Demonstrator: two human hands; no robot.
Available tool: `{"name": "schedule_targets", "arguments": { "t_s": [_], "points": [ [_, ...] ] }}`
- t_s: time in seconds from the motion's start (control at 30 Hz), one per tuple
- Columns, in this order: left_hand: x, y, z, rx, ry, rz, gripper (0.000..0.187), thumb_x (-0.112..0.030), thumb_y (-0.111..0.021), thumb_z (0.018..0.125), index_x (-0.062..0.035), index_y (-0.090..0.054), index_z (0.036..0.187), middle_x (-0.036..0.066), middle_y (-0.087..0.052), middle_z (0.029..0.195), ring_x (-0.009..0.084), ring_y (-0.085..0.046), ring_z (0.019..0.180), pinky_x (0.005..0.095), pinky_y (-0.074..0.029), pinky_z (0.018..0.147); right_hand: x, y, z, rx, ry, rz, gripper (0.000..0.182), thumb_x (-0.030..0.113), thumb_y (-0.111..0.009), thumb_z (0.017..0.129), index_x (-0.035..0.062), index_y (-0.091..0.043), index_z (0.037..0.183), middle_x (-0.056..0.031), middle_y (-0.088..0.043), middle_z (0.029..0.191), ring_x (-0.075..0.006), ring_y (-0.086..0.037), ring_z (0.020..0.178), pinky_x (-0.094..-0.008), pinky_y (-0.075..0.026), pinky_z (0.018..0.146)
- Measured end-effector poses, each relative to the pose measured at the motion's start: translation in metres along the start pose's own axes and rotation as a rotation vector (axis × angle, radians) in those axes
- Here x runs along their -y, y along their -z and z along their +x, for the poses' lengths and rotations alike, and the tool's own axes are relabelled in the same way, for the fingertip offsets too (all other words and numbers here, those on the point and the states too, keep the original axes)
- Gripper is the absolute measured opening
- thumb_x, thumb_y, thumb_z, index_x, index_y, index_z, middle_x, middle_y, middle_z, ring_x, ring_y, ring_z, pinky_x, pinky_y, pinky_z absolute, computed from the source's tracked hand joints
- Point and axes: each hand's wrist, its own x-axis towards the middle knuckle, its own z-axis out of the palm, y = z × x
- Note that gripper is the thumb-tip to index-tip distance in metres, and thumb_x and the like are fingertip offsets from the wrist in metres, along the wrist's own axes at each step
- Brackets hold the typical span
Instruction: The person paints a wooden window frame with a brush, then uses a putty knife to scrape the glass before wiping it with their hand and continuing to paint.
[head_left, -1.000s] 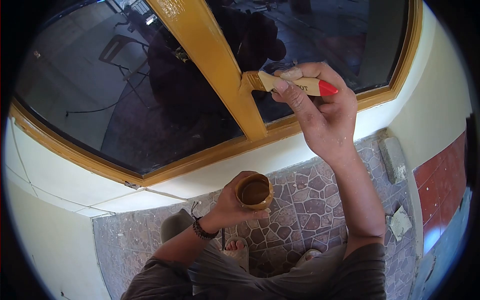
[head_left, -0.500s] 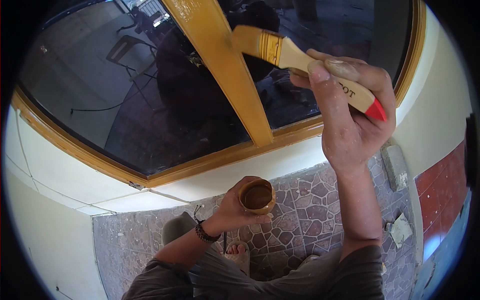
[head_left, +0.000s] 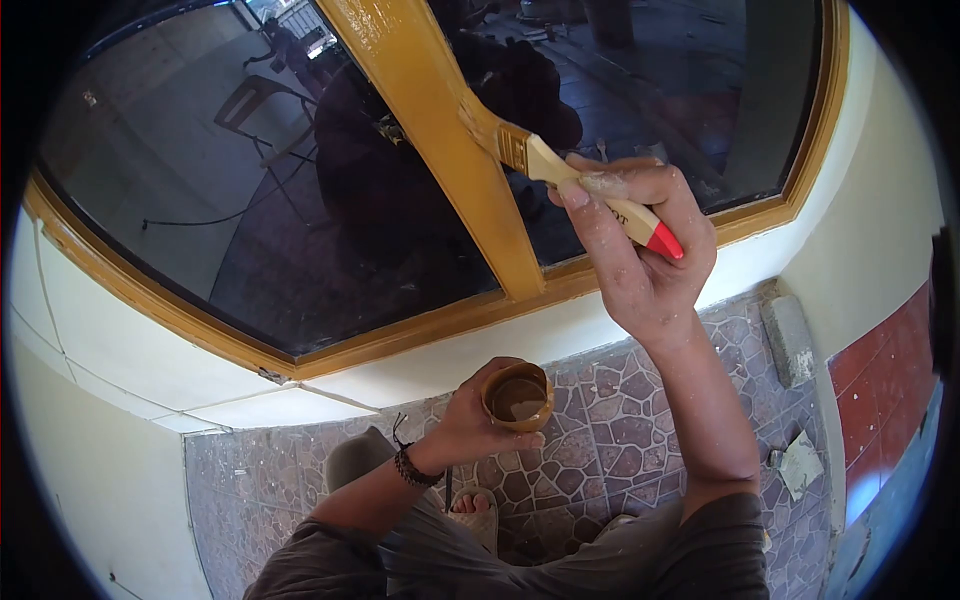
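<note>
Between the thumb and fingers of my right hand (head_left: 650, 235) is a flat paintbrush (head_left: 545, 160) with a pale wooden handle and a red tip. Its bristles touch the right side of the yellow-brown middle post (head_left: 440, 140) between two dark glass panes. Lower down, my left hand (head_left: 475, 415) is wrapped round a small round cup (head_left: 517, 396) with brown liquid inside. The cup is upright, over the floor below the window frame's bottom rail (head_left: 400, 330).
Dark glass (head_left: 380, 220) reflects a folding chair. A grey block (head_left: 788, 340) lies by the right wall, with a pale scrap (head_left: 801, 465) on the patterned floor (head_left: 570, 450) nearer me. Red tiles (head_left: 880, 390) are at the far right. My sandalled foot shows below the cup.
My right hand and the brush have moved down and left, and the bristles now bend against the post's side. The left hand and cup have barely shifted.
</note>
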Motion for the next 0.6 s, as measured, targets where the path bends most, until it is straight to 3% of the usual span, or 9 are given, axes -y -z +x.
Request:
{"name": "schedule_targets", "arguments": {
  "t_s": [0.17,0.23,0.3,0.37,0.4,0.47,0.53,0.6],
  "points": [
    [0.002,-0.002,0.000,0.011,-0.006,-0.008,0.078,-0.017,-0.094,0.063,-0.0058,-0.051,0.126,0.004,-0.058,0.120,0.0143,-0.055,0.115,0.0317,-0.043,0.102,0.008,0.020,-0.001,0.141,-0.066,-0.108,0.012,-0.005,-0.071,0.081,-0.0020,-0.066,0.092,-0.0115,-0.069,0.085,-0.0130,-0.068,0.076,-0.0229,-0.052,0.066],
    [0.005,-0.002,0.001,0.014,-0.033,-0.017,0.077,-0.017,-0.094,0.063,-0.0058,-0.051,0.127,0.004,-0.058,0.121,0.0144,-0.055,0.115,0.0319,-0.043,0.103,0.017,0.025,0.004,0.181,-0.214,-0.070,0.011,-0.004,-0.071,0.082,-0.0018,-0.067,0.092,-0.0108,-0.070,0.085,-0.0104,-0.067,0.075,-0.0221,-0.051,0.065],
    [0.004,-0.001,0.000,0.013,-0.044,-0.004,0.077,-0.016,-0.094,0.063,-0.0059,-0.051,0.127,0.004,-0.058,0.121,0.0145,-0.055,0.115,0.0319,-0.043,0.103,0.022,0.016,0.013,0.069,-0.144,-0.030,0.011,-0.003,-0.072,0.082,-0.0018,-0.067,0.092,-0.0103,-0.070,0.085,-0.0096,-0.066,0.076,-0.0217,-0.051,0.065],
    [0.004,-0.003,0.000,0.018,-0.053,0.008,0.077,-0.016,-0.094,0.063,-0.0060,-0.051,0.127,0.004,-0.058,0.121,0.0145,-0.055,0.115,0.0320,-0.043,0.104,0.024,0.016,0.023,0.060,0.033,-0.102,0.012,-0.007,-0.065,0.089,-0.0035,-0.059,0.099,-0.0182,-0.067,0.101,-0.0199,-0.070,0.091,-0.0263,-0.057,0.081],
    [0.004,-0.003,0.000,0.015,-0.044,0.007,0.077,-0.016,-0.094,0.063,-0.0060,-0.051,0.127,0.004,-0.058,0.121,0.0145,-0.055,0.115,0.0319,-0.043,0.104,0.021,0.014,0.026,0.057,0.030,-0.103,0.012,-0.007,-0.065,0.089,-0.0035,-0.059,0.099,-0.0182,-0.067,0.101,-0.0199,-0.070,0.091,-0.0263,-0.057,0.081],
    [0.003,-0.003,-0.002,0.015,-0.030,0.008,0.078,-0.017,-0.094,0.063,-0.0061,-0.051,0.126,0.004,-0.058,0.121,0.0144,-0.055,0.115,0.0319,-0.043,0.104,0.016,0.003,0.029,0.070,0.198,-0.136,0.013,-0.007,-0.065,0.089,-0.0038,-0.059,0.101,-0.0192,-0.067,0.104,-0.0197,-0.070,0.090,-0.0264,-0.057,0.081],
    [0.002,-0.001,-0.003,0.018,-0.050,0.062,0.077,-0.020,-0.092,0.066,-0.0067,-0.049,0.129,0.005,-0.058,0.124,0.0148,-0.056,0.118,0.0318,-0.044,0.104,0.008,-0.005,0.019,-0.059,0.074,-0.054,0.012,-0.001,-0.072,0.083,-0.0009,-0.067,0.094,-0.0091,-0.070,0.085,-0.0110,-0.066,0.072,-0.0210,-0.051,0.066],
    [0.000,0.000,-0.003,0.021,-0.049,0.041,0.077,-0.020,-0.092,0.066,-0.0065,-0.049,0.129,0.004,-0.058,0.123,0.0148,-0.056,0.118,0.0317,-0.044,0.104,0.007,0.003,0.013,0.035,-0.031,-0.060,0.011,0.000,-0.071,0.084,-0.0001,-0.066,0.094,-0.0086,-0.070,0.084,-0.0117,-0.066,0.070,-0.0215,-0.050,0.064]
  ]
}}
